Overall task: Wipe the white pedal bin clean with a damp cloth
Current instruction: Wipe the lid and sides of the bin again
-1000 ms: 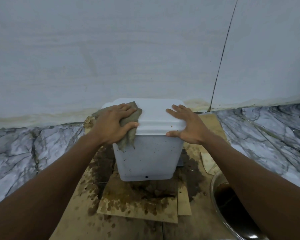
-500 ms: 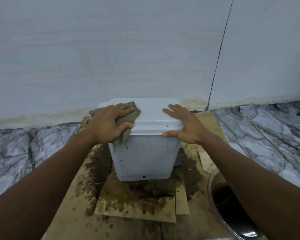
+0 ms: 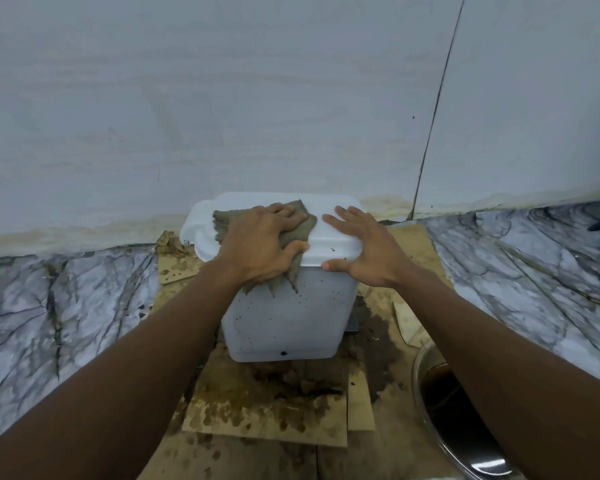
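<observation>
Setting: pale grey-white wall [image 3: 222, 98] with a dark vertical seam [image 3: 434, 133] right of centre and a yellowish stain along its foot. Grey-veined marble floor [image 3: 66, 306] runs to either side.

Floor covering: overlapping cardboard sheets [image 3: 264, 417], blotched with brown spots and dark wet patches, laid out from the wall toward the viewer.

Item 1: white pedal bin [image 3: 284, 323]. Stands upright on the cardboard, close to the wall, between the two forearms. Front face is speckled with small dark spots. Lid [image 3: 326, 206] is down, with a few brown specks near its front lip.

Item 2: cloth [image 3: 224, 221], grey-green and ragged at the edge. Spread on the left half of the lid, with its near corners hanging over the front lip onto the bin's face.

Item 3: left hand [image 3: 260, 244]. Lies palm down on the cloth, fingers extended and pressing it to the lid top. The thumb presses the cloth against the lid's front edge. Not clenched.

Item 4: right hand [image 3: 364, 247]. Bare, flat on the right half of the lid, fingers straight and spread, thumb against the front lip. It grasps nothing.

Item 5: metal bowl [image 3: 417, 389], lower right, partly hidden behind the right forearm. It holds dark liquid.
</observation>
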